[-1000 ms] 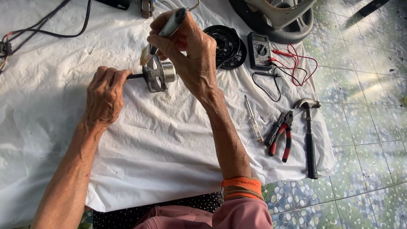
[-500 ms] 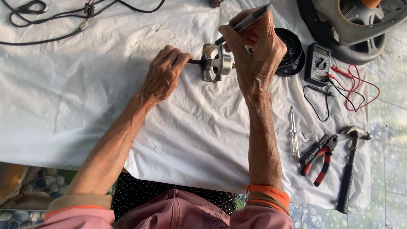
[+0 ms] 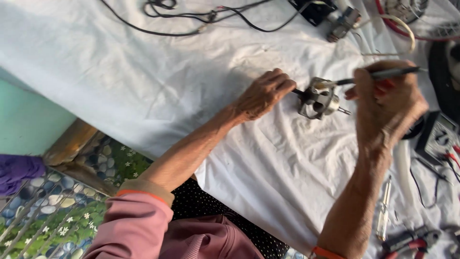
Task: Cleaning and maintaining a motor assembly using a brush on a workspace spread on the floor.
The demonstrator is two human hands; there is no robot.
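A small metal motor (image 3: pixel 318 99) with a shaft sticking out of each side lies on the white cloth (image 3: pixel 143 81). My left hand (image 3: pixel 263 93) pinches the motor's left shaft end and steadies it. My right hand (image 3: pixel 388 103) grips a thin dark-handled tool (image 3: pixel 383 74), like a screwdriver, held nearly level. The tool's tip rests on the top of the motor housing.
Black cables (image 3: pixel 191 17) trail across the far edge of the cloth. A multimeter (image 3: pixel 438 136) with red and black leads lies at the right. A clear-handled screwdriver (image 3: pixel 383 211) and red-handled pliers (image 3: pixel 407 240) sit at the lower right. The cloth's near edge (image 3: pixel 158 153) drops off at the left.
The view has swung left, so the motor and both hands now sit further right in frame. The tool has tilted from steeply angled to nearly level. Both hands keep their grips.
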